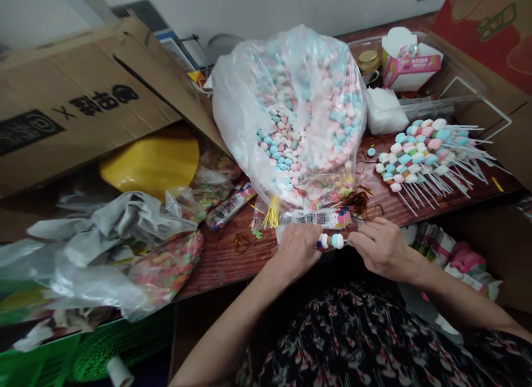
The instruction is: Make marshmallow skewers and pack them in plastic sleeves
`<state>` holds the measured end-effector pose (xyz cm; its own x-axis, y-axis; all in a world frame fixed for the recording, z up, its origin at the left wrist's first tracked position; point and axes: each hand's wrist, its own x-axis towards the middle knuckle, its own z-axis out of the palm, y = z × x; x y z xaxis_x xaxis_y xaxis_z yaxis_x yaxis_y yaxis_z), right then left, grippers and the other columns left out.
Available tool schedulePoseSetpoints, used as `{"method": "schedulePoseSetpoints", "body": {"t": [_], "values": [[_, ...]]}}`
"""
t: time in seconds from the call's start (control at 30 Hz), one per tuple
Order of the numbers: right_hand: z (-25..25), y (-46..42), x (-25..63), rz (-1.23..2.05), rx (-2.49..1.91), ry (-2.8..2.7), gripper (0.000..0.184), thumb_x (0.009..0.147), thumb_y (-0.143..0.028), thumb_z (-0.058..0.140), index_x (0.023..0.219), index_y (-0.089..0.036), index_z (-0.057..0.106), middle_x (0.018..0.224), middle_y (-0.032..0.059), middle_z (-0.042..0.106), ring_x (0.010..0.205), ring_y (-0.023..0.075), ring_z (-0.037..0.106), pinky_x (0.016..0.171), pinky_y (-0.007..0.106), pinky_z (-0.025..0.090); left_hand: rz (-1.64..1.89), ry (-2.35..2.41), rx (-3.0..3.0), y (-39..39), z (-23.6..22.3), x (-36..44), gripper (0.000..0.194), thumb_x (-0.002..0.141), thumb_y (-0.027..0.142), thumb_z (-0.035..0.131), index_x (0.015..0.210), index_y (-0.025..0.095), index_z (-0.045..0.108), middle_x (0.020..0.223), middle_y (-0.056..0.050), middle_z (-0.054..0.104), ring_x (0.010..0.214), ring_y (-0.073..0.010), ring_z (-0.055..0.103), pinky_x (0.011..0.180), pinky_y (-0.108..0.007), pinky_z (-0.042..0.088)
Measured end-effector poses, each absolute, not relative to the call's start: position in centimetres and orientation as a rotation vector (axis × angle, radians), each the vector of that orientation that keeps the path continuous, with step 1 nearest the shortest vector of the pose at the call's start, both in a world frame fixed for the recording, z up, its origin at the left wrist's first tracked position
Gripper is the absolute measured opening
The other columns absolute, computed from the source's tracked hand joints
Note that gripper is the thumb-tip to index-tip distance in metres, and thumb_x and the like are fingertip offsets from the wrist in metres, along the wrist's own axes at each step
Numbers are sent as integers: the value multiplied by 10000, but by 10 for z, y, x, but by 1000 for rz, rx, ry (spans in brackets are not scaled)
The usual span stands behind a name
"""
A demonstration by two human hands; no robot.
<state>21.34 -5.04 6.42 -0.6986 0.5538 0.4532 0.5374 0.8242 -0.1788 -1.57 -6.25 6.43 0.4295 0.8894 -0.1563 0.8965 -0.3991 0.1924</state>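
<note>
A short marshmallow-like candy skewer (336,241), white, blue and red, lies level between my two hands at the table's front edge. My right hand (380,248) pinches its white stick. Around the other end close the fingers of my left hand (301,245), on what looks like a small clear printed wrapper; most of it is hidden. Just beyond my hands lie flat printed wrappers (332,217), a gold twist-tie bundle (272,212) and brown ties (357,198). A big clear bag of pastel candies (286,132) stands behind them.
Finished-looking candy skewers (428,154) are piled at the right, sticks toward me. Behind them sits a clear plastic bin (453,93) with a pink box (411,68). On the left are a cardboard box (83,98), a bag of gummies (166,265) and a green basket (50,359).
</note>
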Motion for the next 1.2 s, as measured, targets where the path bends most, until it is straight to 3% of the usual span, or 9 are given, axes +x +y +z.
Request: {"method": "schedulePoseSetpoints", "body": {"t": [0.13, 0.23, 0.33, 0.43, 0.5, 0.6, 0.73, 0.9, 1.2], "values": [[45, -53, 204, 528, -902, -2388, 192, 937, -135, 464, 864, -170, 638, 701, 18, 649, 626, 127, 555, 606, 262, 350, 62, 1711, 2648, -56, 84, -20, 226, 774, 173, 634, 995, 221, 637, 1027, -112, 652, 1086, -327, 540, 965, -531, 386], [33, -54, 194, 786, -875, -2032, 165, 938, -173, 496, 891, -179, 654, 691, 3, 653, 583, 109, 569, 578, 229, 405, 431, 1949, 2650, -62, 92, -26, 502, 763, 232, 708, 1234, 322, 559, 1341, -119, 515, 1368, -407, 311, 1071, -677, 221], [29, -54, 185, 799, -910, -1768, 135, 921, -203, 536, 909, -186, 670, 641, -15, 615, 532, 102, 547, 537, 220, 420, 881, 2101, 2383, -69, 92, -33, 801, 721, 412, 785, 1409, 308, 388, 1498, -173, 313, 1455, -437, 132, 1083, -658, 249], [31, -52, 177, 711, -865, -1703, 128, 906, -180, 548, 925, -185, 675, 633, -11, 612, 539, 108, 560, 537, 225, 430, 1327, 1861, 1912, -63, 87, -35, 1049, 690, 681, 707, 1498, 288, 165, 1510, -190, 295, 1445, -389, 239, 1066, -576, 348], [32, -50, 173, 665, -817, -1737, 130, 897, -160, 552, 935, -184, 673, 664, 5, 638, 570, 118, 583, 563, 236, 446, 1427, 1474, 1606, -54, 86, -33, 1014, 707, 808, 560, 1493, 311, 155, 1438, -170, 426, 1333, -341, 444, 1015, -527, 417], [29, -50, 167, 547, -798, -1819, 124, 885, -143, 563, 918, -193, 671, 679, 16, 659, 588, 129, 589, 592, 255, 448, 1372, 1095, 1278, -40, 89, -28, 821, 728, 806, 521, 1357, 290, 412, 1100, -99, 643, 1037, -273, 636, 927, -481, 479], [24, -50, 162, 377, -866, -1867, 112, 876, -143, 575, 909, -187, 673, 671, 25, 662, 594, 142, 584, 609, 277, 432, 1491, 1067, 1042, -30, 98, -23, 452, 834, 668, 528, 782, 220, 540, 637, 38, 462, 662, -133, 558, 856, -410, 522], [20, -47, 162, 162, -922, -1880, 145, 874, -126, 568, 953, -163, 685, 689, 47, 668, 625, 155, 583, 606, 288, 414, 1630, 983, 697, -20, 99, -23, 554, 873, 636, 530, 606, 191, 339, 560, 66, 311, 543, -79, 414, 770, -325, 535], [11, -47, 165, 241, -860, -1923, 139, 873, -120, 580, 972, -173, 662, 720, 41, 677, 623, 139, 579, 615, 271, 426, 1634, 722, 349, -19, 69, -15, 516, 749, 501, 767, 599, 180, 392, 552, 76, 418, 517, -79, 488, 695, -280, 517]]}}
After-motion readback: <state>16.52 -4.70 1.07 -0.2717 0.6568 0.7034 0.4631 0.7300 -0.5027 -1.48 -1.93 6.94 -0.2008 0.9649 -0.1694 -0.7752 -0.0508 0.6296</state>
